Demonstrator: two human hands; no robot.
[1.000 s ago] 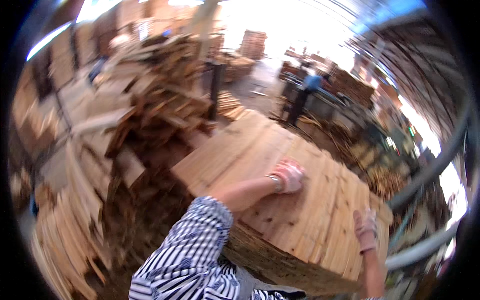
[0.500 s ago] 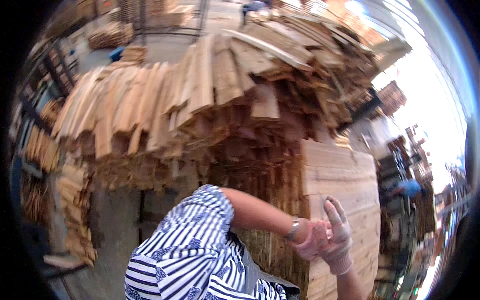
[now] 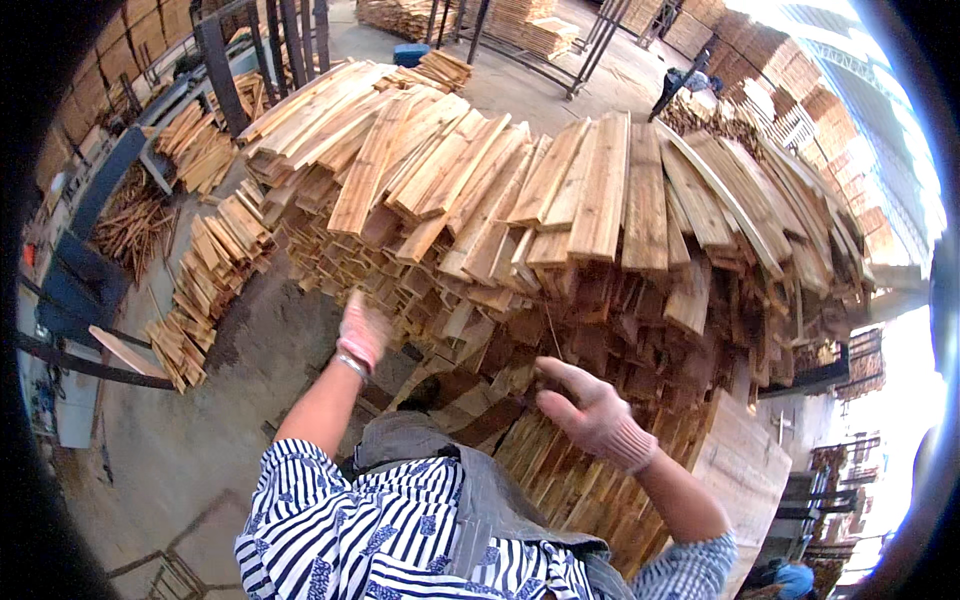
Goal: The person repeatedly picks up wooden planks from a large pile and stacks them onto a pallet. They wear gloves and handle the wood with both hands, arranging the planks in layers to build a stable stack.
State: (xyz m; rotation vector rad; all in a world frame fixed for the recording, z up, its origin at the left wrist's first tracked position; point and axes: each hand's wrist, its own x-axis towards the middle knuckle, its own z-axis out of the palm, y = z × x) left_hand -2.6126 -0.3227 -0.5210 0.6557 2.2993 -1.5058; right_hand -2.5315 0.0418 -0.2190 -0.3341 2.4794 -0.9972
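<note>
Left hand: gloved, blurred, up by the low front of the board pile; can't tell if fingers are spread or closed, or if they touch wood. Metal band on that wrist. Right hand: gloved, thumb and forefinger apart, nothing seen between them, in front of the pile's dark lower right part. Boards: heaped straight ahead of both hands, wide pile across the view; jutting ends overhang, blocking the way forward. Neat wood stack with pale flat top, near right, partly hidden by right forearm and grey apron. Left: concrete floor, row of short wood pieces, thin sticks, dark metal posts. Behind pile: blue bin, metal frame, a person at far right.

Boards' long axis: near ends toward wearer, middle ones running almost straight away; left ones lean far ends right, right ones far ends left, in this bent view.
</note>
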